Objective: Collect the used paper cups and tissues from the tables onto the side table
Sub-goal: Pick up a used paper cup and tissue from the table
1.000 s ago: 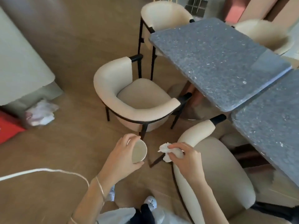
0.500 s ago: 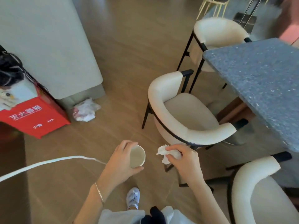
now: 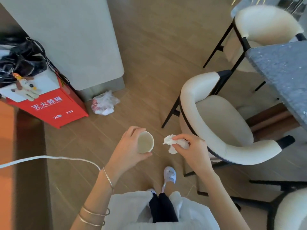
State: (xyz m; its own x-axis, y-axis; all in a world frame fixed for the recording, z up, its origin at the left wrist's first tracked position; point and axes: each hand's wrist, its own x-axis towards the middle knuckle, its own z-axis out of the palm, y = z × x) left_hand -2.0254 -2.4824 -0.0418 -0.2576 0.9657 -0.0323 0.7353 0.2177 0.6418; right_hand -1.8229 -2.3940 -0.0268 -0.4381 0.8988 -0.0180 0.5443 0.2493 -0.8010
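Your left hand (image 3: 127, 146) grips the paper cup (image 3: 145, 142), mouth up; right hand (image 3: 194, 150) pinches the crumpled tissue (image 3: 171, 143) just beside it. The side table is unseen, perhaps off left, which would put the left hand nearer.

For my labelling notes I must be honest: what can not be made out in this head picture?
All in the head view:
- paper cup: outer wall covered by the left hand.
- tissue: partly hidden inside the right hand.
- grey table: cut off by the right edge.
- white bundle on the floor: too blurred to tell its contents.
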